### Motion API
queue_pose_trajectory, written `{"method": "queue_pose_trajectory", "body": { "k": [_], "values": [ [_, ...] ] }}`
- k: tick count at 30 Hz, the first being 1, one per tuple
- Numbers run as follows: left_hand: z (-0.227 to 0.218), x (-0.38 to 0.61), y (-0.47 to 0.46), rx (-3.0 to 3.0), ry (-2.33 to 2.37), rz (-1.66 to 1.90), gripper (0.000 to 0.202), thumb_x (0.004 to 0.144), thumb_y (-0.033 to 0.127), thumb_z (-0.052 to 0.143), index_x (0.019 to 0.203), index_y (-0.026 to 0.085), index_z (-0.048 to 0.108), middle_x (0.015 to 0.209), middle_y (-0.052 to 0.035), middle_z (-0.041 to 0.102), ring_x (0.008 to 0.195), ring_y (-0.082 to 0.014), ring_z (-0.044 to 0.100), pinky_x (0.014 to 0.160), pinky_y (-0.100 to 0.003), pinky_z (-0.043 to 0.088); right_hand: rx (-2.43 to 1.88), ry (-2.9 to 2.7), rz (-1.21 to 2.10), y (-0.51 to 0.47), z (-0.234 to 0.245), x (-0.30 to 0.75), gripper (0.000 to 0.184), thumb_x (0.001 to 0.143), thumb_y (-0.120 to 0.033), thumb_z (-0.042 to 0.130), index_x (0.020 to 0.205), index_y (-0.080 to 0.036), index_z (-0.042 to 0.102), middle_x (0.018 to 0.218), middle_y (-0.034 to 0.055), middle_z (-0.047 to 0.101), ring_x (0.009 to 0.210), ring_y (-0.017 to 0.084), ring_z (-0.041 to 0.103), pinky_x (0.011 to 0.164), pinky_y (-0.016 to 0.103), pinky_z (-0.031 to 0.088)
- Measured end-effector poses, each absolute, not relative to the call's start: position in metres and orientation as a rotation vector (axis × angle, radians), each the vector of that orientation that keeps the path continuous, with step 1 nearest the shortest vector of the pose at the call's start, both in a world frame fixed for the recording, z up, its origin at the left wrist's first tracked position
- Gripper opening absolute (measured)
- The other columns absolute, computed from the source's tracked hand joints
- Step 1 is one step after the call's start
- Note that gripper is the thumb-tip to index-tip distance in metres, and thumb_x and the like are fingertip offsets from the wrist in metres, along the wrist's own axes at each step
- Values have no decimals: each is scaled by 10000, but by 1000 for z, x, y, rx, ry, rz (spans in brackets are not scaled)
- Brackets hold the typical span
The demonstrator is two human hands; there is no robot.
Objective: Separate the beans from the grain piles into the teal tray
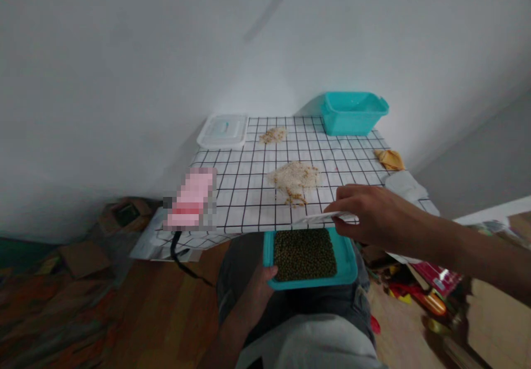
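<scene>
My left hand (258, 287) grips the left edge of a teal tray (347, 272) filled with dark green beans (305, 254), held just below the table's front edge over my lap. My right hand (369, 214) is closed on a thin white sheet (316, 218) at the table's front edge, right above the tray. A pile of pale grains mixed with brown bits (295, 180) lies on the checked tablecloth (244, 192) just behind that sheet.
A smaller grain heap (272, 135), a clear lidded box (223, 131) and a teal tub (353, 113) stand at the table's back by the wall. A yellow cloth (390, 159) and white cloth (404, 185) lie right. A pink object (191, 198) lies left. Clutter covers the floor.
</scene>
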State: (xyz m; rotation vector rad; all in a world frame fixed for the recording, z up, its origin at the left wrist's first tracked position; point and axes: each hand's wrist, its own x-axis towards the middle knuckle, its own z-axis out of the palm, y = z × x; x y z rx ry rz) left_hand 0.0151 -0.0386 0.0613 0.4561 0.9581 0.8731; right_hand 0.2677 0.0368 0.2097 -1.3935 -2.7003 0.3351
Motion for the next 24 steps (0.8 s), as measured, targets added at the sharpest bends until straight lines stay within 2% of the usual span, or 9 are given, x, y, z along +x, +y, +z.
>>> {"method": "queue_pose_trajectory", "body": {
  "k": [5, 8, 10, 14, 17, 19, 24],
  "values": [
    [50, 13, -42, 478, 902, 900, 253, 775, 306, 641, 986, 204, 734, 1045, -74, 770, 1207, -322, 585, 1125, -454, 319, -1401, -2678, 141, 67, 215, 272, 173, 868, -242, 570, 943, -229, 725, 870, 46, 631, 766, 165, 592, 677, 292, 403],
    [44, 8, -45, 487, 907, 902, 209, 810, 288, 622, 953, 201, 747, 1041, -73, 775, 1218, -319, 582, 1133, -464, 306, -1397, -2719, 158, 75, 215, 276, 157, 853, -251, 580, 893, -227, 729, 838, 35, 634, 726, 156, 584, 656, 294, 390],
    [44, 6, -47, 494, 913, 903, 214, 822, 278, 616, 972, 205, 751, 1070, -71, 771, 1233, -316, 572, 1129, -462, 314, -1379, -2743, 223, 72, 214, 280, 166, 856, -258, 581, 923, -233, 731, 854, 29, 645, 715, 148, 584, 654, 295, 391],
    [45, 7, -47, 474, 865, 916, 347, 833, 248, 603, 1159, 173, 697, 1167, -101, 741, 1265, -316, 551, 1128, -455, 331, -1434, -2714, 292, 64, 210, 291, 207, 857, -265, 584, 1004, -248, 729, 913, 29, 665, 735, 149, 601, 668, 300, 408],
    [43, 11, -46, 428, 823, 950, 519, 824, 228, 594, 1339, 174, 571, 1227, -105, 714, 1281, -316, 541, 1133, -470, 329, -1515, -2643, 262, 69, 204, 302, 218, 856, -283, 584, 1010, -234, 730, 936, 37, 671, 747, 155, 610, 685, 305, 423],
    [41, 14, -46, 409, 792, 986, 588, 809, 231, 603, 1389, 194, 519, 1259, -96, 698, 1293, -316, 532, 1137, -480, 325, -1553, -2597, 243, 76, 201, 308, 210, 856, -285, 584, 993, -220, 729, 931, 38, 673, 745, 155, 614, 693, 304, 431],
    [33, 13, -52, 427, 847, 963, 506, 808, 258, 625, 1307, 176, 609, 1243, -102, 707, 1332, -311, 494, 1176, -465, 277, -1553, -2580, 283, 78, 199, 311, 176, 868, -290, 578, 951, -214, 714, 920, 30, 682, 709, 138, 624, 674, 287, 445]
  ]
}}
